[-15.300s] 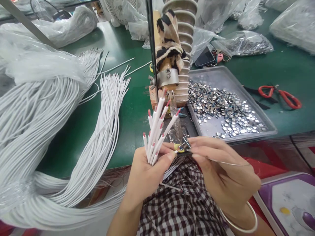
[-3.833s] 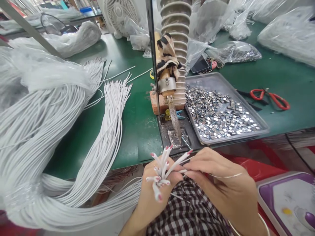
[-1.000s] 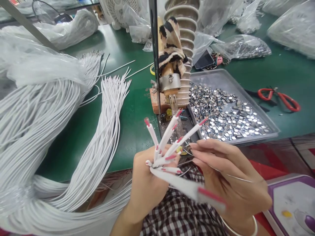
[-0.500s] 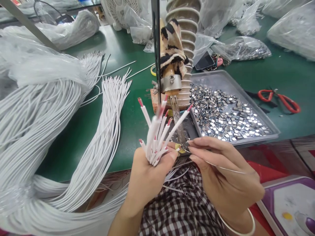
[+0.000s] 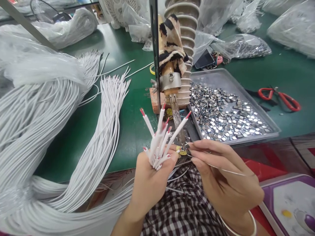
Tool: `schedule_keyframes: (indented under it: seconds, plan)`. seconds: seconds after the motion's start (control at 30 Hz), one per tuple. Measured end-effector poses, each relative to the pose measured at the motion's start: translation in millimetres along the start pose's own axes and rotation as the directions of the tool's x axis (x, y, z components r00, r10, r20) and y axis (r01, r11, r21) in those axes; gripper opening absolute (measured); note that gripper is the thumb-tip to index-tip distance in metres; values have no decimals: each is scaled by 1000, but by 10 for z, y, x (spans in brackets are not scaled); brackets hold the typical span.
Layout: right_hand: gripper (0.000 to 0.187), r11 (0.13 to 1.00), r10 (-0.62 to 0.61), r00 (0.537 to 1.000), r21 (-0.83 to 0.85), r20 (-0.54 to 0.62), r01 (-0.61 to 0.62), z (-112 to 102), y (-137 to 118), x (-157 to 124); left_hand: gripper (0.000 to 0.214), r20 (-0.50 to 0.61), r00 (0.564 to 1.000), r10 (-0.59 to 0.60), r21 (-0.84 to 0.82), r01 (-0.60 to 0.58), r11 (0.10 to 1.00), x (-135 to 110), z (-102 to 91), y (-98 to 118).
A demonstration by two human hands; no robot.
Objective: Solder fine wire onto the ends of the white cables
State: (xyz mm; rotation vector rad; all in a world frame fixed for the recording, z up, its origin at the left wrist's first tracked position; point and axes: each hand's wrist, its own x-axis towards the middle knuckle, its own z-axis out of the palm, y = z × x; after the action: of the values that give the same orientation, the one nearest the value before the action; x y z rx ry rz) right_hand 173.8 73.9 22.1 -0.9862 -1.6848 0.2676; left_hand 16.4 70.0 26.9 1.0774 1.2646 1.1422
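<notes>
My left hand (image 5: pixel 152 182) is closed around a bunch of white cables (image 5: pixel 177 130) whose stripped ends show red inner wires and fan upward. One cable end between thumb and finger reaches toward the tip of a clamped soldering iron (image 5: pixel 176 113). My right hand (image 5: pixel 227 178) pinches a thin silvery wire (image 5: pixel 225 170), which looks like solder wire, and its fingertips are close to the iron's tip. A small shiny metal piece (image 5: pixel 186 146) appears at those fingertips; whether they grip it is unclear. Yellow material (image 5: pixel 181 151) sits just below the tip.
A clear tray (image 5: pixel 267 132) of small metal parts lies right of the iron. Red-handled pliers (image 5: pixel 289 101) rest beyond it. Long white cable bundles (image 5: pixel 98 144) spread over the left side. A ribbed hose (image 5: pixel 183 19) rises behind the iron; plastic bags (image 5: pixel 248 46) lie at the back.
The cable bunch in my left hand has shifted slightly down and right. My right hand stays near the iron's tip with the wire, and the view has moved a little.
</notes>
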Motion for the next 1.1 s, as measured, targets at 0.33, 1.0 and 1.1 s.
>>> schedule_keyframes:
  seconds: [0.33,1.0,1.1]
  plan:
    - [28,956,260,963,125,64,-267,38,21,-18,14,71,992,104,131,-112,985,-86,-9,-48]
    - [12,958,127,942,208,312,-198,-285,-168,77,38,328,936,128,171,-192,966,-256,17,-49]
    - [8,950,104,938,247,331,-192,-269,-159,94,36,376,917,134,167,-210,963,-258,26,-36]
